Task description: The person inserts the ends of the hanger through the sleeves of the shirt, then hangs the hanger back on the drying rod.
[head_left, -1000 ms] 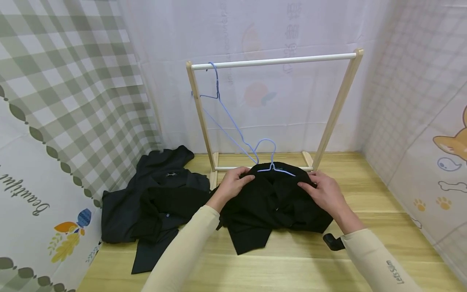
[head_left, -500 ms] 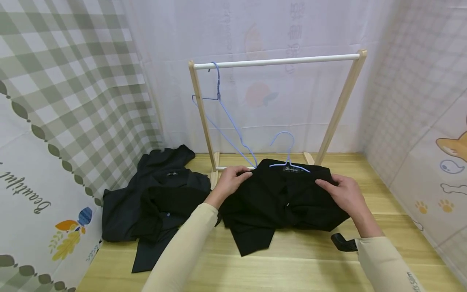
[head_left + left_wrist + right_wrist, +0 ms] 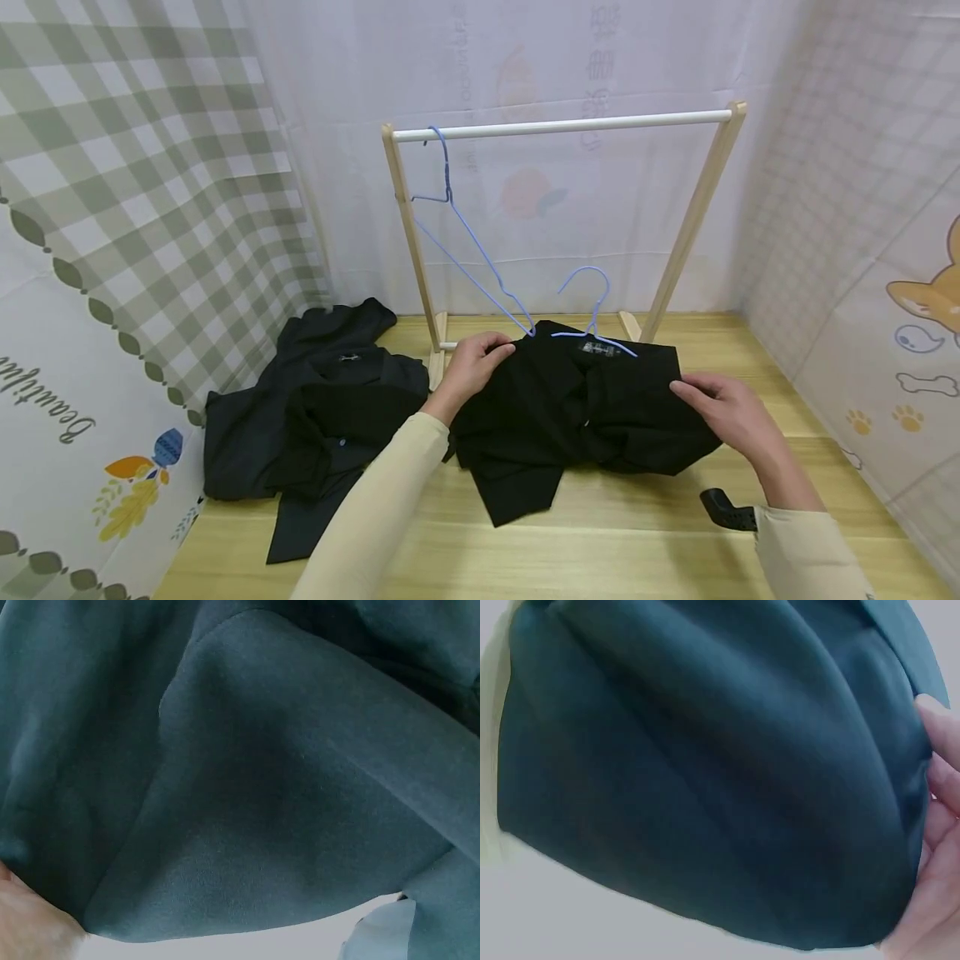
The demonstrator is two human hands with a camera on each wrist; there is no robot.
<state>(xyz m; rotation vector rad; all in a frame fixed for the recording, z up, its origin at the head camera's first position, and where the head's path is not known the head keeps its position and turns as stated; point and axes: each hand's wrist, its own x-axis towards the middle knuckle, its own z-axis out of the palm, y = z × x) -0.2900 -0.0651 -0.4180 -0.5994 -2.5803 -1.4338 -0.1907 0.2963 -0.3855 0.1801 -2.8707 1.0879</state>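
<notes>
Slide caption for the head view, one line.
Left hand and right hand grip a black garment with a blue hanger at its neckline, in front of a rack bearing another hanger.

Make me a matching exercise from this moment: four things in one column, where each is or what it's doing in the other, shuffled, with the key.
Things
1. Left blue hanger
2. Right blue hanger
3. Heap of dark clothing
4. Right hand

Places and states
A. On the table, next to the checked cloth
B. Hooked over the white rail
C. Gripping an edge of the black garment
D. At the black garment's neckline, its hook off the rail

Pairs: 1-B, 2-D, 3-A, 4-C
</notes>
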